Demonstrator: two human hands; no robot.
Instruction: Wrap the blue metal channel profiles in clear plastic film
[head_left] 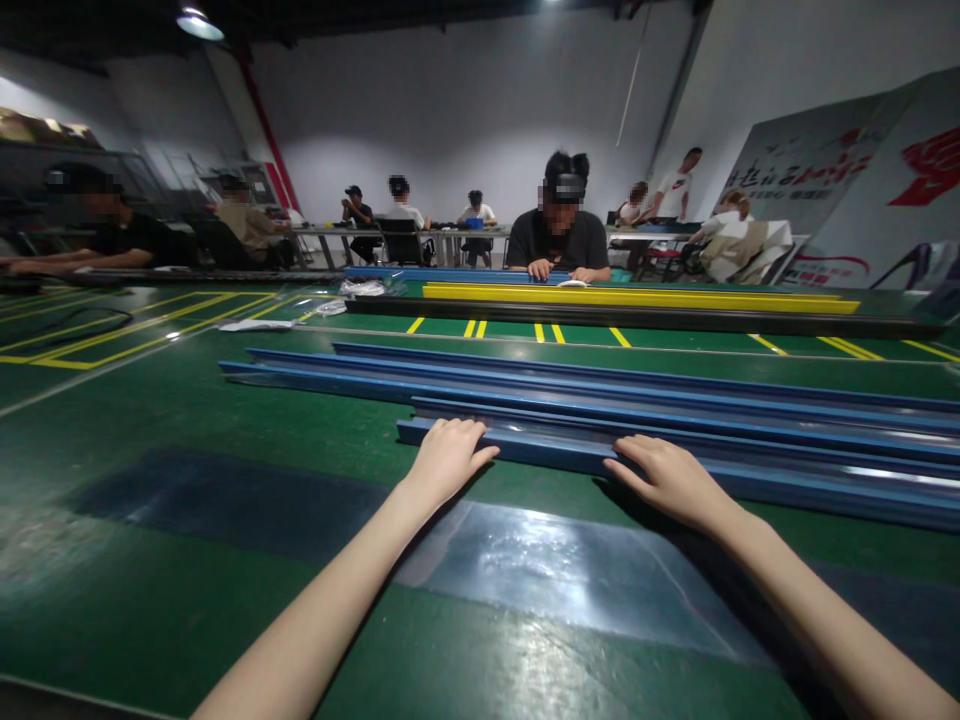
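Across the green table lies a long blue U-shaped channel (pixel 551 450), its left end just beyond my left hand (pixel 448 455). That hand grips the near wall close to this end, fingers hooked over the rim and thumb stretched along the front side. Farther right, my right hand (pixel 667 475) holds the same wall in a similar way, its thumb low on the outer face. The fingertips of both hands are partly hidden inside the channel. Right behind it run more blue channels (pixel 360 382), roughly parallel. Nearer to me, a transparent film strip (pixel 555 560) lies flat under my forearms.
Farther back lie a black bar (pixel 570 316), a yellow bar (pixel 637 298) and crumpled clear plastic (pixel 364 288). Opposite me, a person (pixel 556 235) in a dark shirt leans over the table (pixel 150 400). Several other people sit or stand at tables behind.
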